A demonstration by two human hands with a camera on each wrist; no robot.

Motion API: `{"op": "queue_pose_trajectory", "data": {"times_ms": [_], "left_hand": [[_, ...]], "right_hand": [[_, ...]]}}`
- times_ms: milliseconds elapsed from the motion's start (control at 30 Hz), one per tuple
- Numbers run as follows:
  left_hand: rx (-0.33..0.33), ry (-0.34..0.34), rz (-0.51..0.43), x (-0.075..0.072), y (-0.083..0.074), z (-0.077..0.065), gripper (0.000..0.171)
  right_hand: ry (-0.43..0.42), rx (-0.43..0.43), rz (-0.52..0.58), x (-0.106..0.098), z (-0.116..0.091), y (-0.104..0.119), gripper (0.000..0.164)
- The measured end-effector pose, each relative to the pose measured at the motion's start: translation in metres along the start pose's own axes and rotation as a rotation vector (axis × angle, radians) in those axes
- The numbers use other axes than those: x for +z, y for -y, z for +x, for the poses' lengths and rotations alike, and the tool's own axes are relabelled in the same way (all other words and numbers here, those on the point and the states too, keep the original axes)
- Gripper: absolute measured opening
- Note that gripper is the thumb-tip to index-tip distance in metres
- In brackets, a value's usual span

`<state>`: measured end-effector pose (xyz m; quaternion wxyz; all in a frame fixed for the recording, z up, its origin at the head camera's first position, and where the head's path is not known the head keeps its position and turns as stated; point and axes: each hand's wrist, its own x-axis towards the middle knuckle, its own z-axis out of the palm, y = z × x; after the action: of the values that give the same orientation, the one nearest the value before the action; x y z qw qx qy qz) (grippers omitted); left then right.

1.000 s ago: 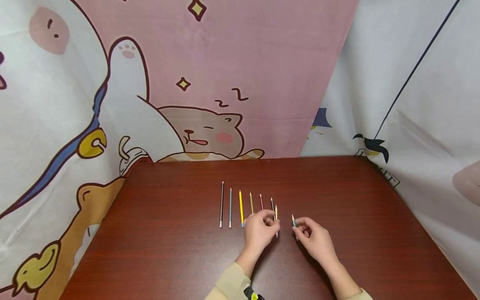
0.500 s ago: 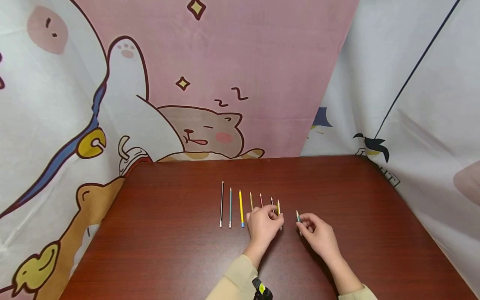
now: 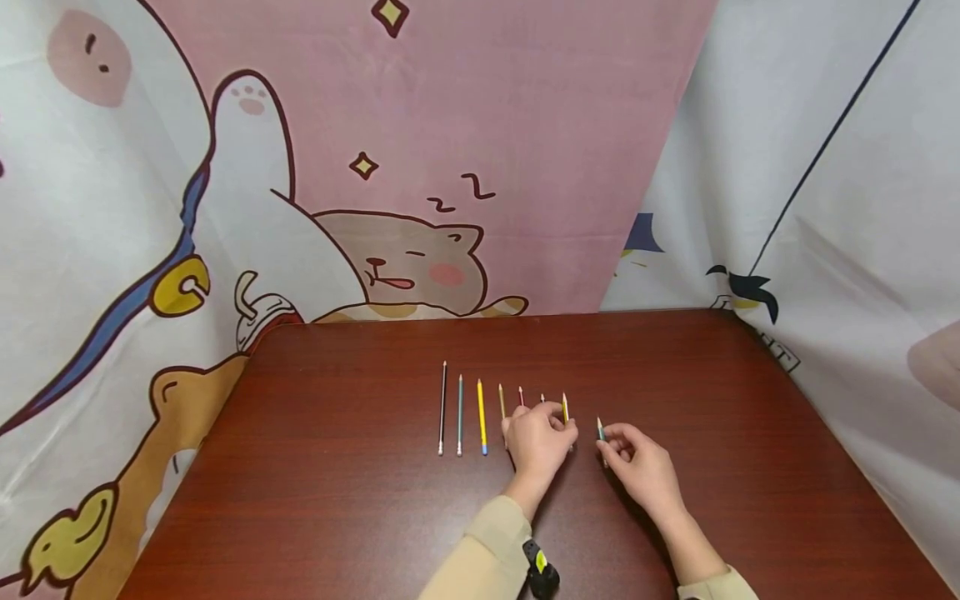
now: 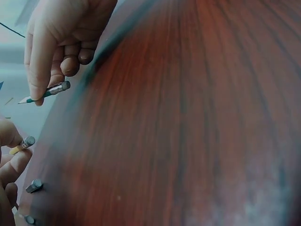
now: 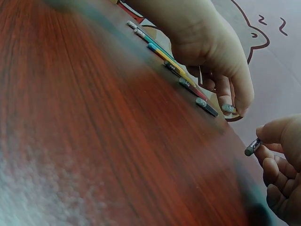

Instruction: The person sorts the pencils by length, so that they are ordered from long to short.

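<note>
My left hand pinches a short yellow pencil between thumb and forefinger, its sharpened tip pointing away from me. To the right, my right hand pinches a short green pencil the same way; its eraser end shows in the left wrist view. Left of these, pencils lie side by side on the table: a long black one, a teal one, a yellow one with a blue end, a gold-brown one, a red one and a short dark one. My left hand partly covers the last three in the head view.
The dark red-brown wooden table spreads around the pencils. Behind its far edge hangs a pink cloth with cartoon animals, and a white cloth hangs at the right. A black and yellow-green device sits at the left sleeve.
My left hand has moved right and slightly away from me with the yellow pencil. My right hand has shifted a little right with the green pencil. The lying pencils have stayed put.
</note>
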<state>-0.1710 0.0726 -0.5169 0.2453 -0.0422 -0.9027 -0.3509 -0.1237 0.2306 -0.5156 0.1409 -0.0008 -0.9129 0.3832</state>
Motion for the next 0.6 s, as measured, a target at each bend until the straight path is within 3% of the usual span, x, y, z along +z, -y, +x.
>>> {"op": "queue_pose_trajectory", "data": {"times_ms": [167, 333, 600], "left_hand": [[0.013, -0.042, 0.041, 0.0053, -0.002, -0.0002, 0.012], [0.012, -0.038, 0.076, 0.0095, -0.0007, -0.0007, 0.012], [0.072, -0.02, 0.178, 0.0113, 0.0005, -0.0012, 0.018]], "right_hand": [[-0.005, -0.004, 0.008, -0.0009, 0.0007, -0.0005, 0.012], [-0.01, -0.002, 0.001, -0.0014, 0.0013, -0.0007, 0.012], [-0.019, 0.0, -0.02, -0.0009, 0.0027, -0.0029, 0.012]]}}
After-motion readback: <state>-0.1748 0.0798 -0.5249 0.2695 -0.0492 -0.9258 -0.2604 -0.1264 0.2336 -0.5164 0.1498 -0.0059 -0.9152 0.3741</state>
